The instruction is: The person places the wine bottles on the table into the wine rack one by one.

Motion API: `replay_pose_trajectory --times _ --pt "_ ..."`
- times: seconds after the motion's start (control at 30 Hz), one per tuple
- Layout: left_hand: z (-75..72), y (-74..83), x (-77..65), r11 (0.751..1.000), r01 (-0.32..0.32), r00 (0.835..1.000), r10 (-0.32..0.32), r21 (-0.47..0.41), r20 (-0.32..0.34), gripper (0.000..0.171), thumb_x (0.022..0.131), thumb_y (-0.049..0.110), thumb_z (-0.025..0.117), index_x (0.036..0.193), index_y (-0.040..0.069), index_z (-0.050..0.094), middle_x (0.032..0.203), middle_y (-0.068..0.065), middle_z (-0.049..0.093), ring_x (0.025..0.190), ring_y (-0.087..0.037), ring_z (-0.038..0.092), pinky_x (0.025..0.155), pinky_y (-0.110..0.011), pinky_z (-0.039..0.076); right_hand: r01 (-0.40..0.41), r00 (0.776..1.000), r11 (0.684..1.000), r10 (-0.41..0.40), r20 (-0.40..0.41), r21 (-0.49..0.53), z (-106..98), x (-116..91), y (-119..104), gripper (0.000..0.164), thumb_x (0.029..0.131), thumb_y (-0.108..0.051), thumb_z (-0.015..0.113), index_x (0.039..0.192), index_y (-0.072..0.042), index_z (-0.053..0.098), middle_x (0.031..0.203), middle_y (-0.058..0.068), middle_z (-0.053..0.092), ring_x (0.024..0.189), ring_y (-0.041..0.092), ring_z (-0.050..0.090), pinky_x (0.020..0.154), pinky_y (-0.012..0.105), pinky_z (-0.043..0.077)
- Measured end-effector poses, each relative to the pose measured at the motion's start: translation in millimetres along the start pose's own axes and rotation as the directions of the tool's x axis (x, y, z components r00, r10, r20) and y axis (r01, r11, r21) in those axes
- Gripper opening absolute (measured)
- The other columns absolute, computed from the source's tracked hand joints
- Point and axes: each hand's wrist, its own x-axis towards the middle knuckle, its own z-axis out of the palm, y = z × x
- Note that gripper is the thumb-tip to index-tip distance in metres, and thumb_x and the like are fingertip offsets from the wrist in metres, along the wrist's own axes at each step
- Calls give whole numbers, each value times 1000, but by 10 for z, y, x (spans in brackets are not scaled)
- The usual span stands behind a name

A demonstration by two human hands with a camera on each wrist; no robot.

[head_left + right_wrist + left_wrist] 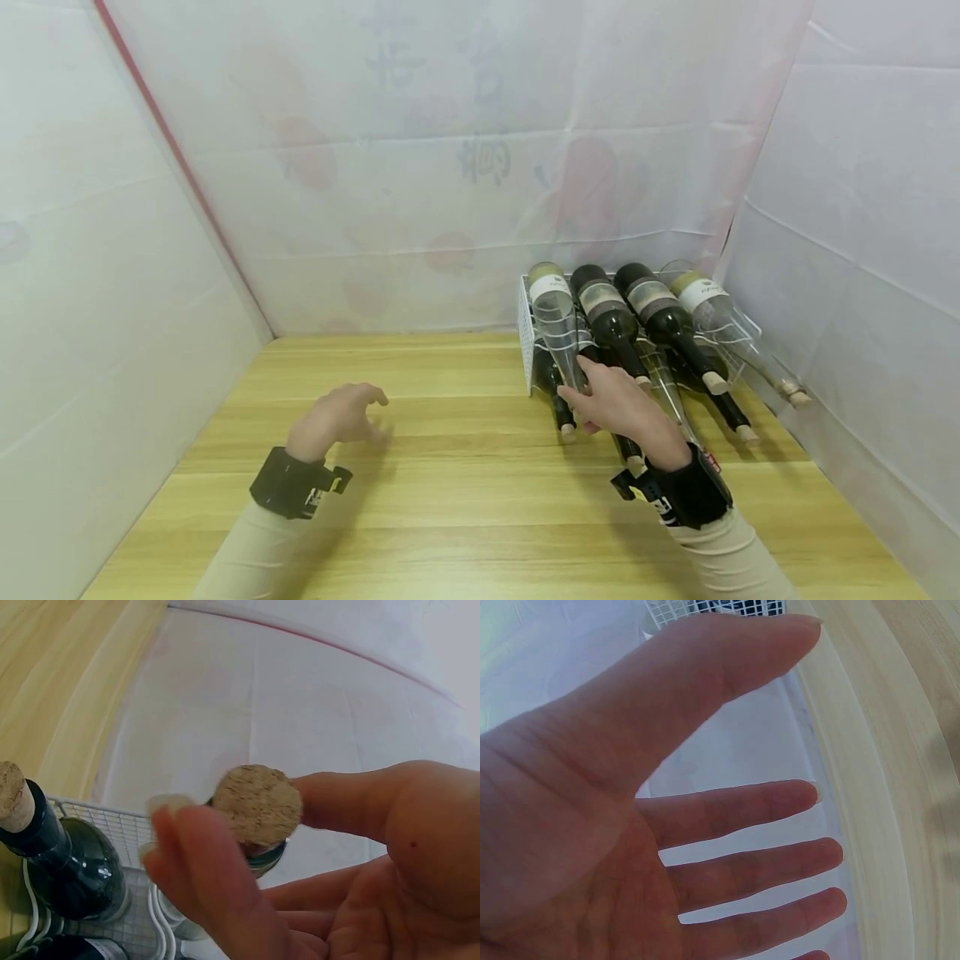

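Observation:
My right hand is at the neck of a clear glass bottle with a pale label, lying on the top row of a white wire rack. In the right wrist view, thumb and fingers curl round this neck, just behind its cork. A dark wine bottle, also corked, lies beside it there. My left hand hovers over the left part of the table, holding nothing. The left wrist view shows its fingers spread and nearly straight.
Two dark bottles and another clear bottle share the rack's top row, necks pointing forward. More bottles lie underneath, partly hidden by my right arm. White sheets enclose the wooden table at the back and both sides.

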Motion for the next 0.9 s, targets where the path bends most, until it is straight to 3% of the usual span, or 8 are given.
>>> replay_pose_trajectory --times 0.2,0.37,0.5,0.73,0.9 --pt "-18 0 15 1000 -1 1000 1 14 -8 68 77 34 89 133 4 64 136 -24 64 120 -47 62 93 -60 56 21 1000 999 -21 6 29 -33 -6 -15 75 106 -26 56 163 3 16 66 5 66 60 14 65 63 30 47" --pt "-16 4 12 1000 -1 1000 1 16 -4 68 77 35 89 132 4 64 136 -24 65 121 -47 62 94 -60 56 6 1000 999 -6 17 36 -21 -5 -13 75 105 -24 58 162 3 17 79 4 73 67 12 70 75 37 59" --pt "-13 8 11 1000 2 1000 -2 20 -2 68 76 34 90 132 4 65 136 -24 64 121 -48 62 95 -61 56 8 1000 1000 -9 13 24 -12 -3 -3 76 104 -25 60 162 4 19 81 6 75 66 11 70 83 42 61" --pt "-9 6 13 1000 1 1000 -1 25 -6 68 75 35 90 132 4 65 136 -24 64 121 -48 62 94 -60 56 12 1000 1000 -12 -8 14 -1 -12 5 76 104 -26 61 162 1 21 78 1 73 65 12 68 82 38 59" --pt "-2 4 8 1000 3 1000 -2 27 -7 68 76 35 89 131 5 65 136 -24 65 121 -47 62 95 -60 56 10 1000 1000 -10 -4 12 15 -36 6 75 104 -25 60 162 1 20 84 4 74 67 12 67 83 36 56"
